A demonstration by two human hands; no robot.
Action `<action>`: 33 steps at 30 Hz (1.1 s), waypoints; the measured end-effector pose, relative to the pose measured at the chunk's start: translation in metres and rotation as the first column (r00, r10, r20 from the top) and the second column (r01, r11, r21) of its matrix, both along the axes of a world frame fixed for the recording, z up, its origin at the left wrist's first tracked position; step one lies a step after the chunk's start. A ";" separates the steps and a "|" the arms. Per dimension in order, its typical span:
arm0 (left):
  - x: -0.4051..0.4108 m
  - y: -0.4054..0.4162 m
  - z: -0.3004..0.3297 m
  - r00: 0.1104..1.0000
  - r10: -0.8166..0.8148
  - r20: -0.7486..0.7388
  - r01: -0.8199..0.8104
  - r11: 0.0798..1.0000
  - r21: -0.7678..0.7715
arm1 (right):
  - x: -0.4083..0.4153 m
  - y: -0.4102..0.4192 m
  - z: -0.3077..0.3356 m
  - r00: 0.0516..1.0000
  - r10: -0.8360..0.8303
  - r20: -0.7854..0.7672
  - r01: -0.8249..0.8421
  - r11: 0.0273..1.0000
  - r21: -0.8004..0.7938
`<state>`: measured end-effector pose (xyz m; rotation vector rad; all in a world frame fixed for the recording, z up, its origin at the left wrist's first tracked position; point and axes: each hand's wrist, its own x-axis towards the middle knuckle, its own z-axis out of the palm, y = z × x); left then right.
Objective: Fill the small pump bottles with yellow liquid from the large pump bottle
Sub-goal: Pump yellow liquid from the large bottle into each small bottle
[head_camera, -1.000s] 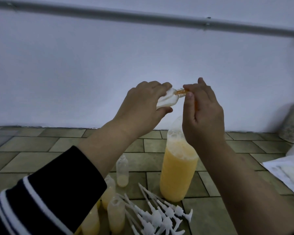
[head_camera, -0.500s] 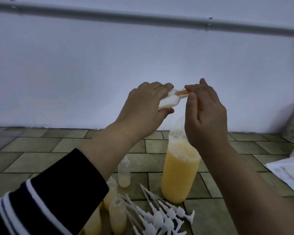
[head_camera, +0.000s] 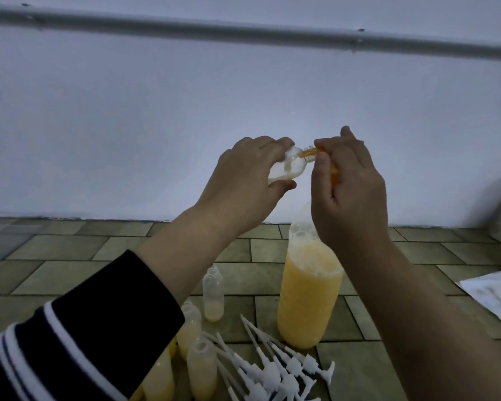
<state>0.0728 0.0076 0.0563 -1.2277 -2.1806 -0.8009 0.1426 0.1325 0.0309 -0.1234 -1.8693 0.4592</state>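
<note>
A pale wall [head_camera: 185, 111] filled the upper part of the view, crossed by a grey pipe [head_camera: 243, 31] running along its top. Below it lay a floor [head_camera: 70, 250] of greenish tiles, on which the things stood. The large bottle [head_camera: 308, 296] stood upright on the tiles, mostly full of yellow liquid with foam at the surface; its upper part was hidden behind the right hand. A dark sleeve with white stripes [head_camera: 70, 342] covered the left forearm at lower left. At the right edge lay a white sheet or bag [head_camera: 495, 296], too blurred to make out.

The left hand [head_camera: 243, 183] was raised in front of the wall, its fingers and thumb curled round a small bottle [head_camera: 87, 169], which lay tilted with its neck toward the right and a little pale liquid in it. The right hand [head_camera: 350, 186] was just beside it, fingers closed on an orange tube or nozzle [head_camera: 311, 152] whose tip reached into the small bottle's neck.

Near the bottom, a heap of white pump tops [head_camera: 272, 369] with long stems lay on the tiles just in front of the large bottle. Left of them stood several small open bottles [head_camera: 201, 369] holding yellow liquid, and one nearly empty bottle [head_camera: 213, 296] stood apart behind them.
</note>
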 end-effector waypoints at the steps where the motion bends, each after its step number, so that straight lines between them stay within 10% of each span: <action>1: 0.000 0.000 -0.002 1.000 -0.002 0.005 0.002 1.000 -0.003 | -0.001 0.000 -0.003 1.000 -0.005 -0.001 0.005 1.000 0.007; 33: 0.000 0.001 0.001 1.000 0.007 -0.008 -0.007 1.000 0.003 | -0.005 0.001 -0.003 0.999 0.013 -0.049 -0.013 1.000 0.015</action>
